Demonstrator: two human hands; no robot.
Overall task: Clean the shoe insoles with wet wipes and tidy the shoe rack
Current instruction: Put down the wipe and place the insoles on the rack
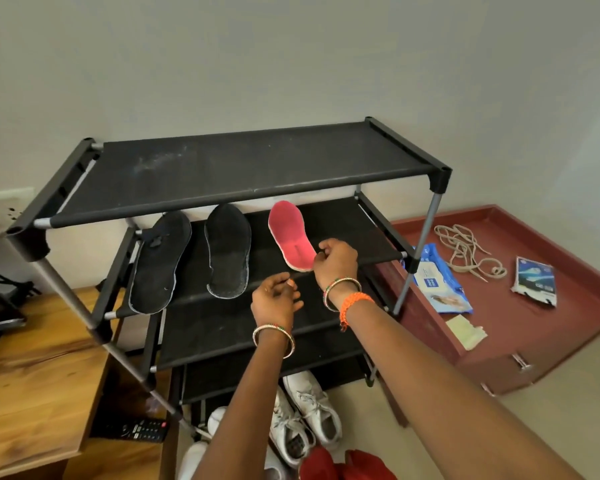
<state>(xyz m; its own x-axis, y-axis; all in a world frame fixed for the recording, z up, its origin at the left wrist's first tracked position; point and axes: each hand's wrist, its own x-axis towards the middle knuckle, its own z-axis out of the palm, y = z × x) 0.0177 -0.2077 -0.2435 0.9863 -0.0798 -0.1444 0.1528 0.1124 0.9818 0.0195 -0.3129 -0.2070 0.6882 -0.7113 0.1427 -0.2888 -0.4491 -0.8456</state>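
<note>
1. Far left, a wooden side table (32, 382) with one black remote control (132, 429) lying on its lower ledge.
2. Centre stage, one black fabric-and-metal-tube shoe rack (243, 168), top shelf bare and dusty, at least four tiers showing.
3. On the second shelf, three insoles in a row: a black foam insole (160, 268) at the left overhanging the front rail, a second black insole (228, 251) in the middle, and one pink-red insole (290, 233) at the right, toe pointing to the wall.
4. Left hand (274, 301) hovers in front of that shelf, fingers loosely curled, holding nothing, bangles on the wrist.
5. Right hand (336, 259) sits at the heel of the pink-red insole, fingers curled and touching its edge; whether it's truly pinching is hard to tell from here.
6. Down on the floor under the rack, two white lace-up sneakers (302, 420) side by side, with possibly more white footwear at the left.
7. Right side, on the maroon low cabinet (534, 327): one blue pack of wet wipes (437, 282), one tangle of beige shoelaces (468, 251), one small blue printed packet (534, 282) and one pale crumpled wipe (465, 330).
</note>
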